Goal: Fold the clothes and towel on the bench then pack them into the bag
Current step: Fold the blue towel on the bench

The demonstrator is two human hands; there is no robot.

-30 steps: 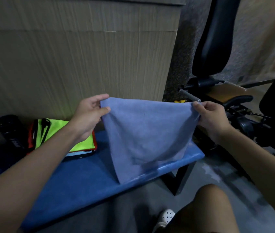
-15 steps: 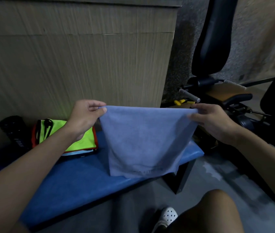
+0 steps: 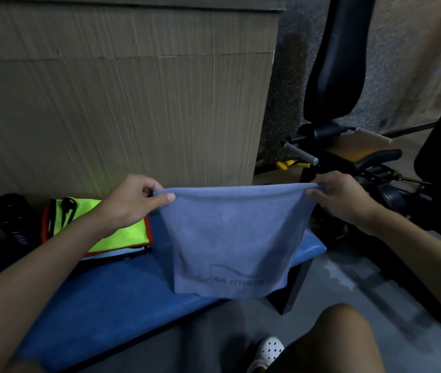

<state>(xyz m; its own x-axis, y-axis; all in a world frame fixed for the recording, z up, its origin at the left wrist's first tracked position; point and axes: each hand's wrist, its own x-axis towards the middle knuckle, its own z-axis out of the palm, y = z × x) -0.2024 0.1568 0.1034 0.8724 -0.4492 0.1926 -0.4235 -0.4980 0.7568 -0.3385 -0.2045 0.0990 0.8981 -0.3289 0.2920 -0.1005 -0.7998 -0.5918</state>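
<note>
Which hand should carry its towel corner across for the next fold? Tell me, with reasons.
Probably the right hand: it pinches the towel corner out by the bench end, so swinging it to the left hand, which is over the bench, keeps the fold supported.

A gym. A black exercise machine [image 3: 335,63] with padded backrest and grip handle [image 3: 301,154] stands beside the padded blue tabletop [image 3: 106,305] (the towel [image 3: 232,232] is printed "FITNESS").
</note>
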